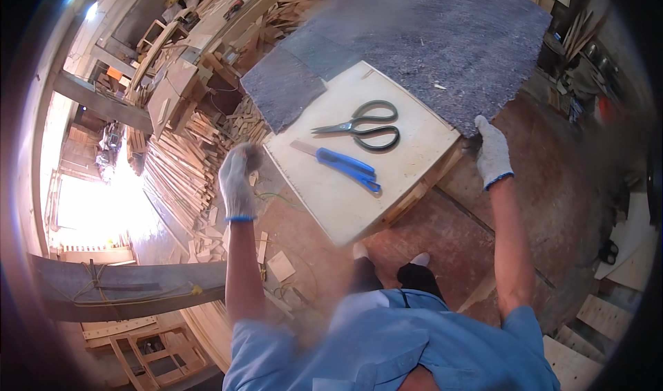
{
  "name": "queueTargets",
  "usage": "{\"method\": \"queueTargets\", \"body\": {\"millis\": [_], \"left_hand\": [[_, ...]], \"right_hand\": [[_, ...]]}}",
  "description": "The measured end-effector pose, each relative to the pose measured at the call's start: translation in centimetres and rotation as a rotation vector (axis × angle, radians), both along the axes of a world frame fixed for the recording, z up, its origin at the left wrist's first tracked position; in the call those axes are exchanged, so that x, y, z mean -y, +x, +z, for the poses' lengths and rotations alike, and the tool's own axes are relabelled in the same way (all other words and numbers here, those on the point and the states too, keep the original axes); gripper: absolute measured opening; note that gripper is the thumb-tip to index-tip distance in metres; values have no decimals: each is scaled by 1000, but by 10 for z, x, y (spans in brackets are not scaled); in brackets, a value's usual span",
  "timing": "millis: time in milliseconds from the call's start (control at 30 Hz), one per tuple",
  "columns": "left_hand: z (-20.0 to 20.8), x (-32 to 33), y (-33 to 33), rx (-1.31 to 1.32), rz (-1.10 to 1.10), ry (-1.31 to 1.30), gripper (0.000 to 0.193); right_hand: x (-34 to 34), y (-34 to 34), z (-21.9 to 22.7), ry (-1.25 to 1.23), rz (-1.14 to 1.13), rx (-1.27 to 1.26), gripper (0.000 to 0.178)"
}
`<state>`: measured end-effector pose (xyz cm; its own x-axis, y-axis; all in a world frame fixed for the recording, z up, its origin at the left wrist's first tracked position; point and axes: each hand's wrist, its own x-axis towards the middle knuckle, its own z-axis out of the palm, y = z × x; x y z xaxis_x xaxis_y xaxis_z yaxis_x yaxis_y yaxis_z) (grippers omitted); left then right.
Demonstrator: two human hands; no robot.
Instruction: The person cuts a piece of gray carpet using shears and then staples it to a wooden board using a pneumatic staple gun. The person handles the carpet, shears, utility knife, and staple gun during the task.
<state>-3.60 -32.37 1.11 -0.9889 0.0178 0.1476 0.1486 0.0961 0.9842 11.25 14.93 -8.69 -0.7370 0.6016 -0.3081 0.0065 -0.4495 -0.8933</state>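
Observation:
A large grey felt sheet (442, 52) covers the far part of a pale wooden board (290, 184), its surface rough and specked with scraps. In a white glove with a blue cuff, my right hand (492, 153) pinches the sheet's near right corner. My left hand (238, 184), gloved alike, is curled beside the board's left corner; a dark patch shows at its fingers, and what they hold cannot be made out. Black-handled scissors (362, 126) lie on the board, blades pointing left. Nearer me rests a blue utility knife (349, 168) with its blade out.
Piles of wood strips (183, 173) lie on the floor at the left, beyond a grey beam (131, 287) with yellow cord. A wooden workbench (173, 90) stands at the far left. Slatted wood pieces (604, 315) lie at the lower right. My feet stand close to the board.

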Motion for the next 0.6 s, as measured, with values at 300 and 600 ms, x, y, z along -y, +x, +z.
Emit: {"method": "queueTargets", "body": {"millis": [300, 600], "left_hand": [[-23, -37, -252, -332, 18, -622, 39], [-69, -109, -496, -431, -457, -1249, 35]], "right_hand": [[-9, 5, -17, 55, -230, 68, 27], [-8, 20, -19, 62, -432, 67, 33]]}}
